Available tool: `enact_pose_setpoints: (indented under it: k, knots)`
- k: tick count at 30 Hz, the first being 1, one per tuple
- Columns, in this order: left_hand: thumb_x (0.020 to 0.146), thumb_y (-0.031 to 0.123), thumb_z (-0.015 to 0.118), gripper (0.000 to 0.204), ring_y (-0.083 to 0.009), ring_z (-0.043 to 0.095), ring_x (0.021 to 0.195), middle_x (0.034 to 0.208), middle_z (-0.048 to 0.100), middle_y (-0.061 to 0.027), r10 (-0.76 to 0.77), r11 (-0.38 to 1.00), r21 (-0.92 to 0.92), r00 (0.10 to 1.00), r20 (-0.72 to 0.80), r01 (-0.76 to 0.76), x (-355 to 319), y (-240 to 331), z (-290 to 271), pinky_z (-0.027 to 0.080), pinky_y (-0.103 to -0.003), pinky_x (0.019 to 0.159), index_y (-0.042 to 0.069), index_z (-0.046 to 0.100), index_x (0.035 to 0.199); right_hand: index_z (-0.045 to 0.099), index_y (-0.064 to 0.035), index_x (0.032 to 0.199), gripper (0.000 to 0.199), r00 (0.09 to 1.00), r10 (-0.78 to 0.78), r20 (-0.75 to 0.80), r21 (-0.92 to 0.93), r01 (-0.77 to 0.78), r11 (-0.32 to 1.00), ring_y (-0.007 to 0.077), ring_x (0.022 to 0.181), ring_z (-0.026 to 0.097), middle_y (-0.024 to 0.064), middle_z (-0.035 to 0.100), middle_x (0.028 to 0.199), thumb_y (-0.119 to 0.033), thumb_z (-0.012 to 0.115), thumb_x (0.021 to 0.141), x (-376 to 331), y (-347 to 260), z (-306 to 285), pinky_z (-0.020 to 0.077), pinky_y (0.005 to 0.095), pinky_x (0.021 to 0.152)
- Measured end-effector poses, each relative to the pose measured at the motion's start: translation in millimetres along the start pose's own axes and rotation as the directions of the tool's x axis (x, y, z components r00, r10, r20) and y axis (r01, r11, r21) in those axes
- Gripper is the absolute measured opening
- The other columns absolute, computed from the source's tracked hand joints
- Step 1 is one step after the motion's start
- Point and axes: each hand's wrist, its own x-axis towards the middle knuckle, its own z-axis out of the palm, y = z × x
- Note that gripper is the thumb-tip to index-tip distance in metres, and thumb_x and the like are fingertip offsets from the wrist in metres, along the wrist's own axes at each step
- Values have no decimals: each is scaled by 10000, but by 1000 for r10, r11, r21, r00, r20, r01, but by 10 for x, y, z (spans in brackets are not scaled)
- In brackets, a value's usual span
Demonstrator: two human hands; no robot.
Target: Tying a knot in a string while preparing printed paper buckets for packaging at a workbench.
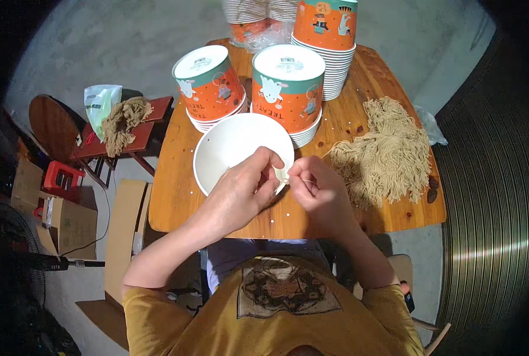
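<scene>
A white paper bucket (229,142) lies tipped on the wooden table in front of me, its round opening towards me. A small dark hole shows on its left side. My left hand (246,184) reaches over the near right part of the rim, thumb and forefinger closed around a thin beige cord there. Close beside it, my right hand (318,187) pinches the same cord (283,179) between thumb and fingertips. Whether the cord passes through the bucket's wall is hidden by my fingers. Right of my hands lies a large heap of beige cords (389,154).
Upside-down stacks of orange and green printed buckets (211,83) (288,89) stand just beyond, with a taller stack (323,47) behind. Small white bits dot the wooden table (175,178). A red bench (122,139) with more cord stands left; cardboard boxes (74,225) sit on the floor.
</scene>
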Motion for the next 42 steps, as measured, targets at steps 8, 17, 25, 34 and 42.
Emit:
enact_pose_setpoints:
  k: [8, 17, 25, 34, 42]
  knots:
    - [848, 2, 572, 235, -159, 570, 752, 831, 562, -70, 13, 1000, 1, 1000, -6, -13, 0, 13, 3, 470, -306, 692, 30, 484, 1064, 551, -69, 880, 143, 948, -318, -24, -161, 310, 937, 134, 538, 479, 39, 475, 645, -20, 641, 780, 43, 14, 26, 404, 279, 498]
    - [849, 15, 564, 192, -251, 578, 701, 761, 535, -119, 87, 995, 58, 993, -75, -83, -28, -73, -2, 463, -360, 644, 24, 490, 1027, 540, -44, 846, 99, 991, -133, -8, -15, 133, 991, 148, 554, 521, 68, 535, 703, -22, 628, 807, 29, -9, 36, 420, 294, 515]
    - [835, 33, 607, 268, -214, 564, 753, 836, 562, -97, 281, 943, 223, 949, -144, -245, 18, -82, 77, 469, -337, 689, 30, 533, 1092, 541, -42, 850, 93, 989, -143, -33, -47, 141, 989, 167, 564, 534, 78, 535, 717, -24, 624, 811, 26, -1, 37, 423, 295, 521]
    - [811, 68, 620, 128, -330, 577, 789, 831, 594, -164, 86, 984, 160, 994, -68, -74, 68, -35, 68, 464, -417, 705, -4, 557, 896, 556, -38, 845, 100, 991, -133, -18, -86, 131, 988, 195, 575, 550, 85, 538, 730, -63, 648, 814, 4, -35, 18, 432, 318, 523]
    - [761, 56, 646, 113, -311, 522, 801, 801, 508, -129, 277, 903, 385, 943, -186, -189, 70, -64, 100, 431, -406, 731, 14, 554, 812, 566, -60, 855, 103, 982, -177, -70, -143, 165, 976, 217, 586, 556, 83, 530, 733, -61, 654, 803, -26, -17, 49, 447, 339, 526]
